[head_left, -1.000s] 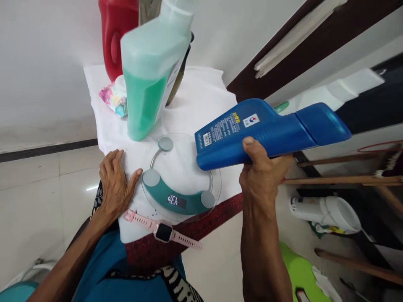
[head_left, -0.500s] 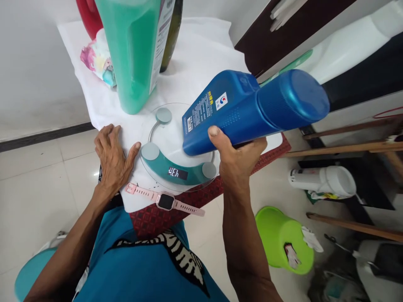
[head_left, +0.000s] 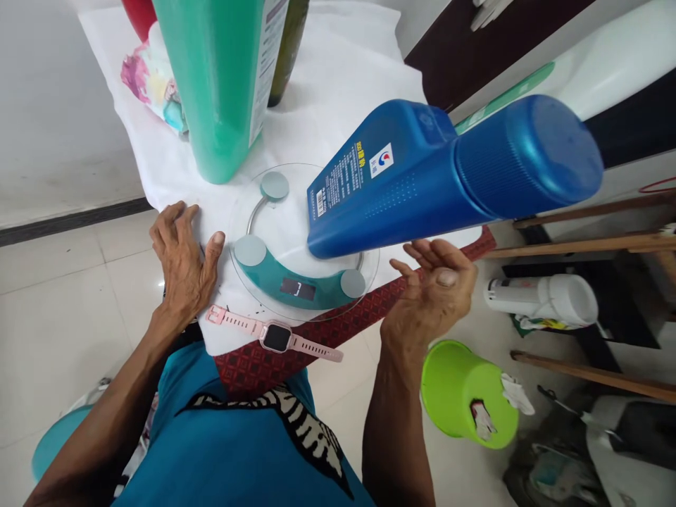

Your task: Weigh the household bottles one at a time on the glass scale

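Observation:
A blue bottle (head_left: 391,183) with a ribbed cap stands on the round glass scale (head_left: 285,285), whose small display is lit. Just below and right of the bottle, apart from it, my right hand (head_left: 430,292) has its fingers loosely spread with nothing in them. My left hand (head_left: 184,260) rests on the left edge of the white cloth, thumb and fingers apart, beside the scale. A pink-strapped watch (head_left: 275,336) lies along the front edge. Behind the scale rises a bottle of green liquid (head_left: 219,91).
Behind the green bottle are a colourful soft packet (head_left: 155,84), a dark bottle (head_left: 289,53) and part of a red container (head_left: 139,17). A white bottle (head_left: 607,63) is at the right. On the floor are a lime-green bucket (head_left: 448,394) and a white cylinder (head_left: 543,299).
My right hand held the blue bottle and lowered it onto the scale; now it has let go and drawn back. The display's digits have changed. My left hand stays at the cloth's edge.

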`<state>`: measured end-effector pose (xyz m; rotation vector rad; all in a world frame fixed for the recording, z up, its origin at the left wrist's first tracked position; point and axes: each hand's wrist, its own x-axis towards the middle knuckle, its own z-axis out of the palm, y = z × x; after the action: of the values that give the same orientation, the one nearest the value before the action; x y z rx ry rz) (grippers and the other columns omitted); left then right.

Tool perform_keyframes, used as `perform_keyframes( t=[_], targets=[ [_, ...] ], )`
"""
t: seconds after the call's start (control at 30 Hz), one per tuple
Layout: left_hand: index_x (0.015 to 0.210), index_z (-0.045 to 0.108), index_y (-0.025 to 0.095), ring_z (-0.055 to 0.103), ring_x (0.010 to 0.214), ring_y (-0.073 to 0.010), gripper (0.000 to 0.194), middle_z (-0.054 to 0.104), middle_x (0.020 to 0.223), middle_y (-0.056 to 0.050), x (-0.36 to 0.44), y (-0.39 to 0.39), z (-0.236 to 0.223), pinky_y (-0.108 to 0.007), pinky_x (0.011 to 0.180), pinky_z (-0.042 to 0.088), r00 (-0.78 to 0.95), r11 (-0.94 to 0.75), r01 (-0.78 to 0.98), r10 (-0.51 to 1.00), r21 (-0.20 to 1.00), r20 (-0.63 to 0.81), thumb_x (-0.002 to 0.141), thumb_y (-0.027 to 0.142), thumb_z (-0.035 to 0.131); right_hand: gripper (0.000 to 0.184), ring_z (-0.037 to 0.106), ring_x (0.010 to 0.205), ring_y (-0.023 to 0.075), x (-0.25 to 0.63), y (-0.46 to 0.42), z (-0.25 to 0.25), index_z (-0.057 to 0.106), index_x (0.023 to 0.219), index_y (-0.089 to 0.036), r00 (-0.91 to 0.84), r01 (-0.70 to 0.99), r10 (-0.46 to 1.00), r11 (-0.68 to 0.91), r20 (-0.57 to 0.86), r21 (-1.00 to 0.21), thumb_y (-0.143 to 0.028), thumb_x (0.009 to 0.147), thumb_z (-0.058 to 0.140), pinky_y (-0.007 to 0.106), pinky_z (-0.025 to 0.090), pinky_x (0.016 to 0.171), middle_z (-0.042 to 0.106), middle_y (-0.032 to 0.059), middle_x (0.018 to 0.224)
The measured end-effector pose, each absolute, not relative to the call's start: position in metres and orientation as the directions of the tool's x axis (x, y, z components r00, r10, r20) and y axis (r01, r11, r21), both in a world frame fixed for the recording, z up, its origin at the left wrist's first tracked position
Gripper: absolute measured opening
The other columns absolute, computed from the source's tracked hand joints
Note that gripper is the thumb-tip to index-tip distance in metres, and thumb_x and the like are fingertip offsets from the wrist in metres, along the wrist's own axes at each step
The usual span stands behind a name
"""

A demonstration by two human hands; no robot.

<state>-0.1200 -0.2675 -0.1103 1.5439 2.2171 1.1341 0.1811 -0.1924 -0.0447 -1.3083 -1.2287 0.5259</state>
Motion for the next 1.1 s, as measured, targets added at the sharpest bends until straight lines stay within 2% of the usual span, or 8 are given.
perform_keyframes(
  t=[0.13,0.23,0.33,0.43,0.67,0.83,1.0,1.1],
  targets=[
    [0.158,0.054,0.022,0.039,0.163,-0.0390,0.065,0.047,0.170,-0.020,-0.119,-0.267,-0.110,-0.069,0.139,0.022,-0.435,0.162,0.699,0.869,0.697,0.234,0.113,0.067,0.044,0.074,0.074,0.127,0.0312,0.150,-0.175,-0.027,0.065,0.132,-0.028,0.156,0.290,0.897,0.359,0.414,-0.887,-0.069,0.076,0.089,0.055,0.065,0.105,0.074,0.0085,0.131],
    [0.157,0.054,0.020,0.039,0.163,-0.0406,0.065,0.048,0.169,-0.022,-0.116,-0.268,-0.111,-0.070,0.138,0.025,-0.459,0.168,0.690,0.854,0.704,0.246,0.112,0.066,0.044,0.071,0.077,0.119,0.0322,0.123,-0.168,-0.017,0.070,0.129,-0.025,0.198,0.324,0.920,0.264,0.338,-0.908,-0.057,0.071,0.096,0.057,0.065,0.108,0.077,0.0097,0.122],
    [0.156,0.055,0.017,0.040,0.163,-0.0444,0.068,0.049,0.166,-0.026,-0.113,-0.267,-0.115,-0.072,0.135,0.028,-0.485,0.185,0.699,0.833,0.691,0.268,0.112,0.067,0.044,0.055,0.079,0.107,0.0343,0.109,-0.163,-0.012,0.076,0.117,-0.021,0.237,0.380,0.932,0.172,0.276,-0.909,-0.053,0.076,0.095,0.061,0.068,0.101,0.080,0.0114,0.111],
    [0.156,0.055,0.017,0.042,0.162,-0.0448,0.068,0.051,0.165,-0.026,-0.111,-0.267,-0.120,-0.072,0.135,0.028,-0.501,0.194,0.706,0.816,0.681,0.286,0.112,0.068,0.043,0.045,0.079,0.100,0.0329,0.105,-0.141,-0.007,0.076,0.109,-0.021,0.211,0.350,0.915,0.257,0.344,-0.901,-0.052,0.081,0.092,0.060,0.070,0.096,0.081,0.0106,0.107],
    [0.155,0.057,0.017,0.046,0.157,-0.0468,0.064,0.054,0.164,-0.026,-0.108,-0.267,-0.124,-0.073,0.130,0.035,-0.513,0.199,0.719,0.799,0.666,0.315,0.113,0.063,0.044,0.053,0.078,0.114,0.0322,0.060,0.017,-0.007,0.070,0.115,-0.019,0.143,0.207,0.881,0.418,0.450,-0.884,-0.048,0.076,0.089,0.054,0.067,0.104,0.079,0.0113,0.117],
    [0.153,0.057,0.021,0.048,0.157,-0.0445,0.055,0.057,0.162,-0.023,-0.106,-0.267,-0.125,-0.070,0.129,0.038,-0.507,0.187,0.733,0.791,0.654,0.343,0.114,0.058,0.048,0.049,0.078,0.109,0.0275,0.014,0.116,-0.018,0.068,0.121,-0.017,0.052,0.295,0.920,0.358,0.388,-0.886,-0.035,0.079,0.084,0.050,0.065,0.105,0.080,0.0088,0.119],
    [0.155,0.055,0.019,0.050,0.155,-0.0440,0.052,0.057,0.161,-0.023,-0.106,-0.267,-0.125,-0.068,0.127,0.041,-0.497,0.192,0.762,0.786,0.619,0.369,0.115,0.053,0.049,0.061,0.072,0.117,0.0238,-0.016,0.149,-0.029,0.065,0.135,-0.015,-0.009,0.365,0.946,0.305,0.325,-0.880,-0.065,0.099,0.070,0.051,0.059,0.115,0.080,0.0101,0.124],
    [0.155,0.055,0.017,0.050,0.154,-0.0443,0.052,0.057,0.160,-0.024,-0.107,-0.267,-0.124,-0.068,0.126,0.042,-0.473,0.182,0.782,0.796,0.596,0.378,0.116,0.051,0.048,0.061,0.071,0.122,0.0249,-0.019,0.156,-0.036,0.063,0.137,-0.017,-0.014,0.322,0.950,0.299,0.312,-0.898,-0.063,0.099,0.075,0.051,0.058,0.118,0.078,0.0104,0.130]
  ],
)
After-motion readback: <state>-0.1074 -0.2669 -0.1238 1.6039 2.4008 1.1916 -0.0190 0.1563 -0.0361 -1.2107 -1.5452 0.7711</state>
